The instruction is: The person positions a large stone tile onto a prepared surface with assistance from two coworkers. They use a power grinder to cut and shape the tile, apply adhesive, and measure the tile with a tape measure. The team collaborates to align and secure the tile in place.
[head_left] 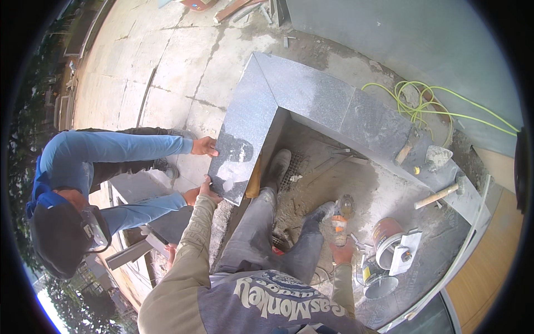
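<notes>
Floor (384,196) bears bucket (384,232); right fingers (340,250) hold bottle (339,221); left fingers (207,183) touch slab (232,170), grip unclear.

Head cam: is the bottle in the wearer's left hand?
No, the right hand holds the bottle, while the left hand is at the edge of the grey slab.

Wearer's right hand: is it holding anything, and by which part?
The right hand holds a bottle by the end nearer the wearer's body.
</notes>
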The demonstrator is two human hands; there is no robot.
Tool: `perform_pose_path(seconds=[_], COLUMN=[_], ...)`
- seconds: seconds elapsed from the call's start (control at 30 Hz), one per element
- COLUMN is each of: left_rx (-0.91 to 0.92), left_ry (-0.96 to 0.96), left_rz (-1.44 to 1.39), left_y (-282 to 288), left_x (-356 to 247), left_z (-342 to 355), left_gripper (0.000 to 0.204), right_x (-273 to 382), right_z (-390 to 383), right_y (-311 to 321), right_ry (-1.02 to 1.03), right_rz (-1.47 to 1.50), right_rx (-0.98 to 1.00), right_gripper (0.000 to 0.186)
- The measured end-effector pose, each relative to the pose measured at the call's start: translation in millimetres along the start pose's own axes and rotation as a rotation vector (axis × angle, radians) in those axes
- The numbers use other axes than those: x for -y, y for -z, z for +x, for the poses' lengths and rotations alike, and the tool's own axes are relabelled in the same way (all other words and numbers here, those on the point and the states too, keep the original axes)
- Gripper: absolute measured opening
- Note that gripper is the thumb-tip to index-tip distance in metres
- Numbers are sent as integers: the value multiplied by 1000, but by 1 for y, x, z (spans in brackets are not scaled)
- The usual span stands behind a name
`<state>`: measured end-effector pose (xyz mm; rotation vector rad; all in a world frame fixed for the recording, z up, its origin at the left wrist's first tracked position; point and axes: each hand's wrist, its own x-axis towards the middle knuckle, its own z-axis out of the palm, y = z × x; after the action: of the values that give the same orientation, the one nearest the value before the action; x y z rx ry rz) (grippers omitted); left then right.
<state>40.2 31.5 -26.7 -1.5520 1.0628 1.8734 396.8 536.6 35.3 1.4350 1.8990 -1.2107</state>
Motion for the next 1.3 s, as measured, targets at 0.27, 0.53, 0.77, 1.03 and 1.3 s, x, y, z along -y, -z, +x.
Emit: perform_pose_path(seconds=[0.27, 0.53, 0.77, 1.03, 1.3], left_rx=[-36, -237, -311, -316, -364], left_ry=[28, -8, 13, -44, -114], left_rz=[-166, 182, 296, 248, 352], left_y=[6, -5, 6, 11, 16], left_x=[13, 14, -3, 8, 7], left_z=[11, 5, 20, 16, 36], left_gripper=[55, 76, 96, 104, 113], right_x=[204, 282, 241, 221, 212], right_z=[-130, -158, -159, -171, -170], right_y=[-32, -48, -39, -15, -22], right_ry=[-112, -82, -145, -121, -64], right_rz=[771, 1015, 891, 732, 722], right_rx=[383, 520, 491, 376, 411], right_gripper=[34, 33, 21, 25, 22])
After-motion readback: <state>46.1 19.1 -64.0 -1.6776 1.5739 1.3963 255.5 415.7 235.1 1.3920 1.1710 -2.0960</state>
